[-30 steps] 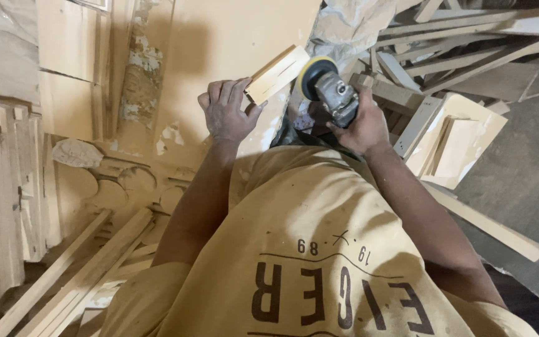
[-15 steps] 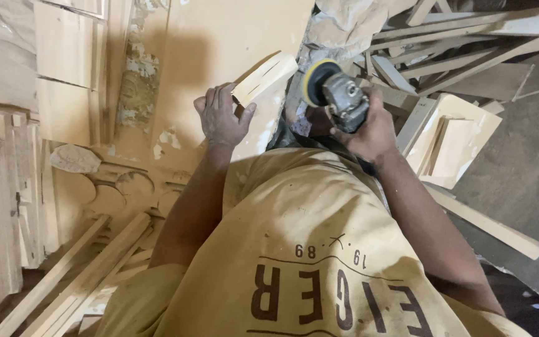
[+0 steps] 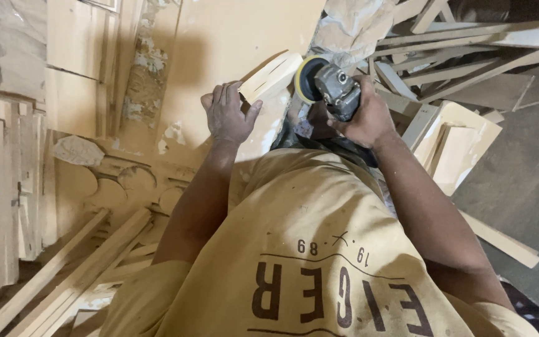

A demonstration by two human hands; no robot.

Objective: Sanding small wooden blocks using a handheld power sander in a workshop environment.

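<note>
The left hand (image 3: 227, 117) gripped a pale, rectangular wooden block with a slot (image 3: 271, 76), holding it raised over the cream-painted worktop (image 3: 219, 43). The right hand (image 3: 362, 118) clenched a grey angle grinder with a yellow-rimmed sanding disc (image 3: 327, 84), the disc just beside the block's end. Loose wooden offcuts (image 3: 463, 56) lay heaped behind.

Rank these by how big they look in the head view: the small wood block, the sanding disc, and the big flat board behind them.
1. Flat board, by far.
2. Wood block.
3. Sanding disc, seen edge-on, so unsure against the block.

Left hand (image 3: 227, 115) grips wood block (image 3: 272, 76); right hand (image 3: 364, 118) presses grinder (image 3: 329, 86) disc against it
</note>
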